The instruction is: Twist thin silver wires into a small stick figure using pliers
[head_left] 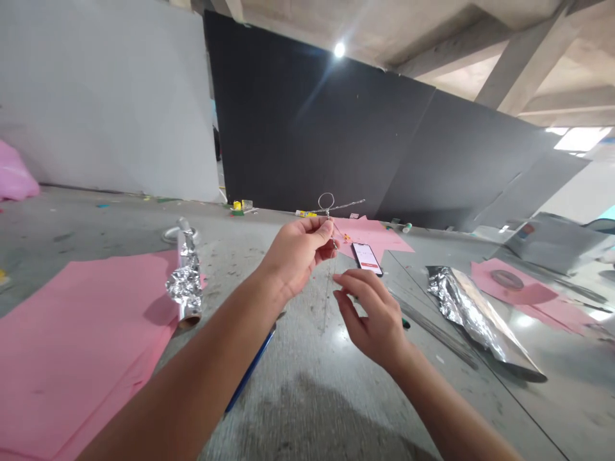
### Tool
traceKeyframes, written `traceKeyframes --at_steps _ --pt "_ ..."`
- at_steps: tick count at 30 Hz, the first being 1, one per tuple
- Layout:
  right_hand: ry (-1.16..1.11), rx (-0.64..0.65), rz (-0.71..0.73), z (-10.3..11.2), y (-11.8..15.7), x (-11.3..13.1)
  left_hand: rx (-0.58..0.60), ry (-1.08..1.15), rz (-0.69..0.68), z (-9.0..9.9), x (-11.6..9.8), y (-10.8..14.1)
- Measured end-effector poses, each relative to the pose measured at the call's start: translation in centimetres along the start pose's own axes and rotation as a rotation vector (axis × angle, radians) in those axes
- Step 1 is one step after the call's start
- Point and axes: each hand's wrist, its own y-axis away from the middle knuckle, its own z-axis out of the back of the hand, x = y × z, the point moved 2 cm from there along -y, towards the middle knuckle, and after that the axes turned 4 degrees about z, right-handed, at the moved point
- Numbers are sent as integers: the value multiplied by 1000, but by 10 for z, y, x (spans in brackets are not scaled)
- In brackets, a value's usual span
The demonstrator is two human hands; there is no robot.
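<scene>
A thin wire figure (327,202) with a round loop at its top and twisted arms to both sides stands upright in my left hand (303,253). The thumb and fingers of that hand pinch it just below the loop. Thin wire hangs down from it toward my right hand (368,310), blurred at its lower end. My right hand is lower and to the right, its fingers curled and thumb and forefinger apart. Whether the hanging wire touches its fingertips cannot be made out. Behind the hands lies a phone (368,258) with a lit screen.
Pink sheets (86,333) and a foil roll (188,275) lie at left. A blue tool handle (252,371) is below my left forearm. Loose wires (432,330), crumpled foil (480,317) and a wire coil (507,279) on pink paper are at right. Dark panels (327,121) stand behind.
</scene>
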Motion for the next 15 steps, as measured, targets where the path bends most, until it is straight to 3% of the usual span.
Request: traceKeyframes --at_steps 3,7,15 --pt "-205 -65 -254 -6 -4 0 -23 10 -5 -1 -3 1" --pt "-556 -16 -595 -18 -14 3 -22 0 -41 -2 -6 2" --pt "-738 37 -778 -26 -42 2 -61 -221 -110 17 -19 -1"
